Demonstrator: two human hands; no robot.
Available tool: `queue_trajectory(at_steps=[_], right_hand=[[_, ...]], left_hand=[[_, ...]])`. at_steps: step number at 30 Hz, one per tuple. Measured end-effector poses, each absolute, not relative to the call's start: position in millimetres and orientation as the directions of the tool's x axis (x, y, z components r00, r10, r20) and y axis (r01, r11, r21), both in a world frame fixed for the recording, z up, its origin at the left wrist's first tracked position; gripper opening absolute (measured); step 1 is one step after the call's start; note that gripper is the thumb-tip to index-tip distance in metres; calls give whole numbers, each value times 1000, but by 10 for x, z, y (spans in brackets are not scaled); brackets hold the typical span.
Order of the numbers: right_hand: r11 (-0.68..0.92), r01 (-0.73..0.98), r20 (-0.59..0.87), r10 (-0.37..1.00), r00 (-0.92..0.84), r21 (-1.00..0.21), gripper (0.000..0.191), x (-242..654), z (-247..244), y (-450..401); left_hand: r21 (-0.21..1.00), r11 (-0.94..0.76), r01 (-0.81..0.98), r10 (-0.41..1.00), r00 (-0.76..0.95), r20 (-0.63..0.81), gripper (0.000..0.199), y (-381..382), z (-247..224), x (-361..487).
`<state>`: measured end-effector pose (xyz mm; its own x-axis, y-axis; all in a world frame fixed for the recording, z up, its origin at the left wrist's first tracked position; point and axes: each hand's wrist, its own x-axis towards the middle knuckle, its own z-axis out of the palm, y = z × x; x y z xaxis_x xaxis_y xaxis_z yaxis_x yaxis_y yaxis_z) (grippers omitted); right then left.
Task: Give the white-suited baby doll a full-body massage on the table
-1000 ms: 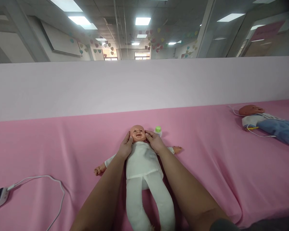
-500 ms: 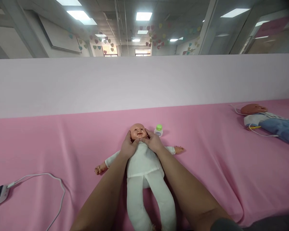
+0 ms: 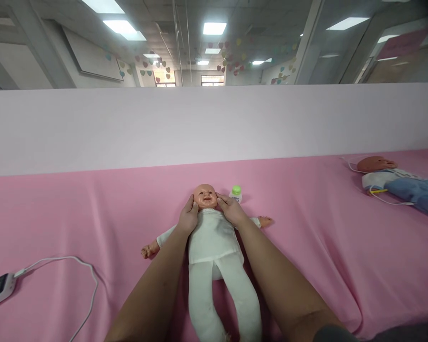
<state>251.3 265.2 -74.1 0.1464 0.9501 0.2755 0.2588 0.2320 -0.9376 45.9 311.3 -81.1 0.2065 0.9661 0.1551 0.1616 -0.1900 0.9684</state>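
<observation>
A baby doll (image 3: 216, 242) with a white cloth body lies face up on the pink cloth, its arms spread to the sides. My left hand (image 3: 189, 216) cups the left side of the doll's head, thumb beside the cheek and fingers along the side. On the other side, my right hand (image 3: 232, 210) holds the head the same way, its thumb and fingertips at the cheek and ear. The doll's face shows between my hands. Just beyond my right hand stands a small clear bottle (image 3: 236, 193) with a green cap, partly hidden by that hand.
Pink cloth (image 3: 74, 209) covers the surface. A white handheld device (image 3: 0, 290) with a cable lies at the left. At the far right lies a second doll (image 3: 406, 185) in blue and white, with thin tubing about it. A white partition (image 3: 207, 123) with glass above runs along the back.
My thumbs have moved outward from the doll's chin to the sides of its face, and my hands are slightly farther apart. The doll stays in place.
</observation>
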Motion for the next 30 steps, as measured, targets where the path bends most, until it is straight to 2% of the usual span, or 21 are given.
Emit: queue_trajectory(at_steps=[3, 7, 16, 22, 30], right_hand=[[257, 298, 311, 939, 150, -919, 52, 2493, -762, 2662], [255, 342, 333, 923, 193, -905, 53, 2458, -815, 2691], [244, 511, 415, 874, 253, -824, 56, 2354, -848, 2681], [199, 612, 427, 868, 251, -765, 51, 2287, -721, 2479], [142, 734, 416, 886, 204, -664, 35, 2507, -606, 1986]], left_hand=[[976, -161, 146, 977, 163, 137, 69, 3133, -843, 467], [963, -218, 159, 973, 117, 201, 68, 3164, -913, 489], [921, -269, 282, 963, 104, 249, 71, 3198, -987, 475], [861, -339, 380, 941, 128, 313, 64, 3045, -820, 453], [773, -408, 486, 911, 171, 374, 54, 2724, -598, 313]])
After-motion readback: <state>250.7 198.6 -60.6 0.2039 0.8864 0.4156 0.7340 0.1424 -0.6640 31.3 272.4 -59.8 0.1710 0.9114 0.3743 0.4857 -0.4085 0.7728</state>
